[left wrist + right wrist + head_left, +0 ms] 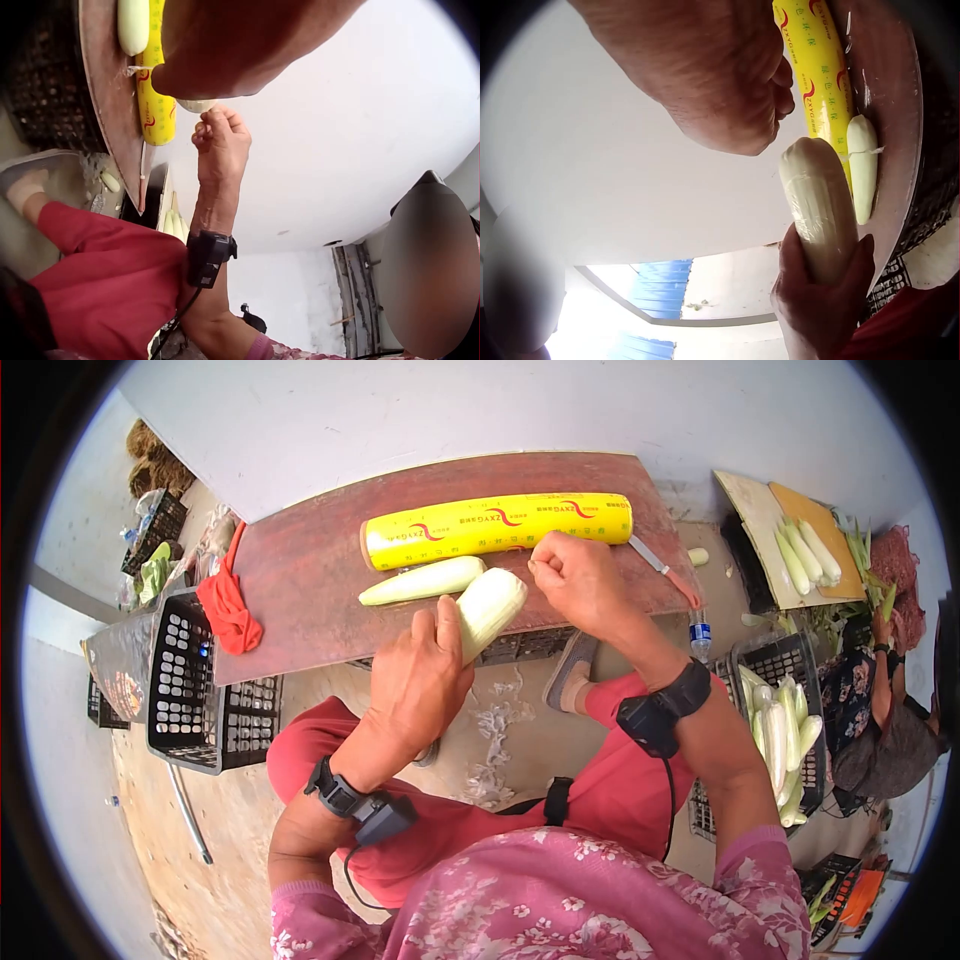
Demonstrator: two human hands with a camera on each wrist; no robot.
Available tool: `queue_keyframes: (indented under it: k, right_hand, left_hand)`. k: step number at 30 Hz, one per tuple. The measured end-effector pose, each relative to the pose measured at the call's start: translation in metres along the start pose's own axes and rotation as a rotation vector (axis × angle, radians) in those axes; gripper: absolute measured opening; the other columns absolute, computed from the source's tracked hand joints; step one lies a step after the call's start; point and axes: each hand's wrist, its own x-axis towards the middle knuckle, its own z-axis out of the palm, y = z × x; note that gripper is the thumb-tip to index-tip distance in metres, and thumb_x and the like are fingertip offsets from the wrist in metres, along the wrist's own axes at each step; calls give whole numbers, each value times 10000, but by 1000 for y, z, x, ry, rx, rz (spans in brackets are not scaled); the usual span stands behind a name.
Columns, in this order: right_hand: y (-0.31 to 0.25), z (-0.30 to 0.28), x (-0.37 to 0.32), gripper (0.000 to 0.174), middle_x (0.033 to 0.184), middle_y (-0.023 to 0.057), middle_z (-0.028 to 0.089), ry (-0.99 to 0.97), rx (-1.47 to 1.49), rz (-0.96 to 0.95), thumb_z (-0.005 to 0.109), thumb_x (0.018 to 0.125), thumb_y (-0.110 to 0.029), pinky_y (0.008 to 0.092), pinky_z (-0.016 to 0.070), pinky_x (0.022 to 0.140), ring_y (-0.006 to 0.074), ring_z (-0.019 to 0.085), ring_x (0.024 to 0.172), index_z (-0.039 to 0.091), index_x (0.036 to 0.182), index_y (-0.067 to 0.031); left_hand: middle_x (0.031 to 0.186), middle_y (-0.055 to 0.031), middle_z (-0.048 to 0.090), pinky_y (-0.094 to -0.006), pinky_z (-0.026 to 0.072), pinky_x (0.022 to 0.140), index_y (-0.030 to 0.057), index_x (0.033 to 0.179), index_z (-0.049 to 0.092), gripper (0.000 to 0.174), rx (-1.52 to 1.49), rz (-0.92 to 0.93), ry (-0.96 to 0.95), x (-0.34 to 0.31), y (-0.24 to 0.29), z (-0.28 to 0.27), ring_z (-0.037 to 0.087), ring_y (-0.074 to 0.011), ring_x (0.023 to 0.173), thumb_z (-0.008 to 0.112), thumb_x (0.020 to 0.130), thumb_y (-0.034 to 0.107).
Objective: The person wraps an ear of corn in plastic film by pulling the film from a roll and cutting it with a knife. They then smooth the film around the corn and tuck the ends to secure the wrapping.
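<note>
A pale green vegetable (492,612), with clear film shining on it in the right wrist view, is gripped by the left hand (418,678) above the table's front edge. Close to its free end is the right hand (582,582), thumb and fingers curled together; whether film lies between them cannot be told. Behind the hands a yellow printed roll (500,525) lies along the red-brown table (300,560). A second pale vegetable (422,580) lies on the table in front of the roll.
A knife (650,555) lies at the table's right side. Left are a red cloth (230,605) and a black crate (185,690). To the right stand a bottle (700,638) and a crate of vegetables (785,735); another person (895,735) is at the far right.
</note>
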Motion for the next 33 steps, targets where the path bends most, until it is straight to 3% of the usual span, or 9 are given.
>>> queue_keyframes:
  k: [2,5,8,11,17,26,29,32,33]
  right_hand:
    - [-11,-4,-2,64,779,136,661,40,120,-48,647,849,-68,326,502,638,263,658,690,635,848,-5]
    - [-34,-9,-9,123,764,169,650,-68,189,-47,622,850,-110,439,513,666,367,645,748,620,782,-8]
    - [-33,-3,-16,66,776,134,636,-107,0,-140,656,852,-79,381,503,628,302,641,685,635,850,-17]
    - [-32,5,-22,67,781,140,620,-36,-144,-165,663,842,-87,438,499,639,351,627,710,627,838,-30]
    - [-40,10,-27,74,802,159,609,-87,-247,-92,611,861,-100,489,490,643,391,620,742,588,824,-40]
    - [-19,14,-21,82,838,185,625,-29,-262,-103,583,852,-91,511,483,639,435,607,740,545,852,-18]
    - [13,5,-7,141,893,170,658,-163,-326,123,613,853,-124,448,503,635,354,651,742,569,926,-12]
    - [23,-13,-2,250,999,94,681,-341,43,198,637,905,-231,371,510,709,223,665,830,614,1052,-30]
    - [17,-17,-1,310,1053,84,662,-335,239,247,631,921,-280,355,501,749,197,642,891,602,1115,-40]
  left_hand:
    - [905,-162,563,-395,542,602,-81,1284,449,628,25,19,-16,-1,-1,1,649,-300,730,704,763,159]
    - [893,-150,555,-386,537,610,-62,1286,468,619,59,33,6,-1,-3,4,645,-290,742,699,751,145]
    - [899,-146,556,-380,530,626,-48,1287,483,579,113,49,30,0,-2,1,637,-277,747,669,767,126]
    - [920,-149,540,-412,517,642,-16,1333,449,703,122,48,42,-1,-5,7,620,-315,751,728,708,141]
    - [896,-145,560,-385,511,643,-35,1296,484,522,178,81,29,3,-3,6,626,-278,748,602,802,89]
    - [889,-158,559,-406,504,659,-31,1299,481,563,129,112,25,1,-4,6,616,-301,755,644,775,94]
    - [927,-182,577,-429,514,708,-17,1307,470,661,-42,66,-9,-2,-2,-2,630,-341,801,736,725,148]
    - [1037,-210,602,-440,522,775,-3,1336,441,776,-394,-23,-70,-2,-7,-3,635,-382,886,802,678,194]
    - [1139,-212,608,-443,527,809,6,1371,411,752,-561,16,-114,0,-13,-2,648,-350,939,770,740,201]
